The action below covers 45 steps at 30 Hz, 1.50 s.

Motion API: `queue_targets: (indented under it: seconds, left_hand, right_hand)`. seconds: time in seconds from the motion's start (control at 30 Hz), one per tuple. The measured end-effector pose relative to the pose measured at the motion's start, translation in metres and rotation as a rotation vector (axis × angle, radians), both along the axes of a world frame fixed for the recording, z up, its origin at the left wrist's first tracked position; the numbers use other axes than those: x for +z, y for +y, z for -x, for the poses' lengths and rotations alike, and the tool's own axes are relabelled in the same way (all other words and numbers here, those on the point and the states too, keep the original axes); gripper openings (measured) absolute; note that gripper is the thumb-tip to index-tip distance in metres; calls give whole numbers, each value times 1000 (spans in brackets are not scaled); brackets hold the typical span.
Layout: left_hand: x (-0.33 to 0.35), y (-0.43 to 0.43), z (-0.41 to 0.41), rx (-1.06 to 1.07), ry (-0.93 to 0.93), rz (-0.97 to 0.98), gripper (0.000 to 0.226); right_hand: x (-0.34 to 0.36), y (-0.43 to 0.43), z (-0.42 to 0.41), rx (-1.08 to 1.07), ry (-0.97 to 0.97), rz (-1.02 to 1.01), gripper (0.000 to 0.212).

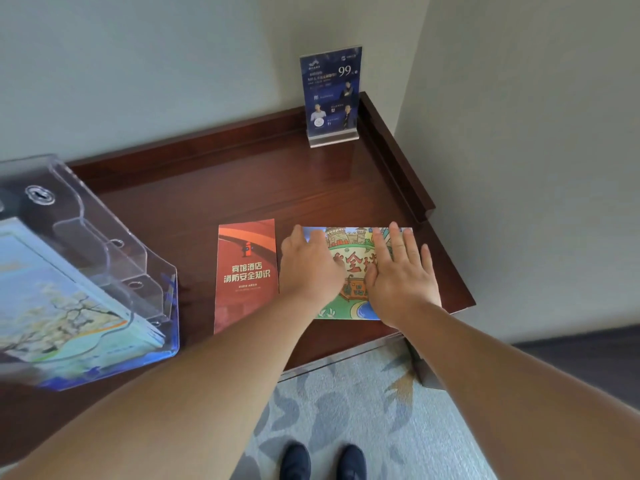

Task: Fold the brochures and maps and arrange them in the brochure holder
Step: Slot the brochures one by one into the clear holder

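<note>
map (351,263) lies flat, long axis left-right, top toward wall (173,81). left hand (311,268), right hand (401,278) press it open-palmed. red brochure (246,271) just left.

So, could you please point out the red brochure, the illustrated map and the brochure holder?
red brochure (246,271), head view, cover centre
illustrated map (354,262), head view, printed middle
brochure holder (133,261), head view, clear pocket wall

The forearms enter from 7 and 4 o'clock. The left hand (311,268) and right hand (403,277) lie palm-down side by side, with the right fingers straight toward 12 o'clock.
</note>
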<state>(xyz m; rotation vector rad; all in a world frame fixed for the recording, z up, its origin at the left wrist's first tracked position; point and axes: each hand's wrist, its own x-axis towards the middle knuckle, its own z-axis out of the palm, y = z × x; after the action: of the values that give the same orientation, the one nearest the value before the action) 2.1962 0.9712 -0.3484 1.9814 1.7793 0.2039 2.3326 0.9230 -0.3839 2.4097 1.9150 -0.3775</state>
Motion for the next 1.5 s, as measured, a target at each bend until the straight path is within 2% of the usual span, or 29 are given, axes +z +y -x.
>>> queue_targets:
  seconds: [0.1, 0.17, 0.23, 0.33, 0.4, 0.5, 0.57, 0.7, 0.83, 1.03, 1.27, 1.4, 1.5]
  left_hand:
    - [12, 16, -8, 272, -168, 83, 55]
    - [16, 25, -11, 459, -348, 171, 59]
    - [18, 31, -8, 575, -475, 245, 47]
    - [26, 21, 1, 584, -541, 333, 33]
    - [37, 9, 11, 588, -669, 342, 23]
    - [62, -12, 31, 567, -818, 319, 16]
    - [82, -26, 45, 536, -885, 294, 15]
    - [123, -44, 83, 516, -1009, 190, 14]
    - [166, -57, 138, 458, -1053, 27, 21]
    - [229, -71, 240, 324, -876, -193, 20]
    - [243, -82, 346, 272, -853, -257, 15]
    - [222, -79, 382, 304, -1010, -206, 15]
    - [206, -75, 394, 389, -1152, -179, 18]
  right_hand:
    - [0, 3, 0, -11, 11, 22, 62]
    - [4, 4, -2, -6, 39, 46, 63]
    - [11, 5, -5, -6, 112, 58, 63]
    - [29, 1, -9, -81, 316, 41, 66]
    - [48, -4, -11, -146, 426, -18, 73]
    - [84, -1, -6, -23, 329, -126, 76]
    - [115, 8, 6, 137, 282, -176, 63]
    - [179, 16, 52, 338, 289, -236, 25]
    - [226, 12, 103, 442, 340, -301, 14]
    - [277, 4, 193, 566, 316, -433, 16]
    - [296, -5, 291, 578, 337, -461, 13]
    - [296, -6, 324, 615, 249, -492, 18]
    - [301, 0, 324, 555, 124, -477, 27]
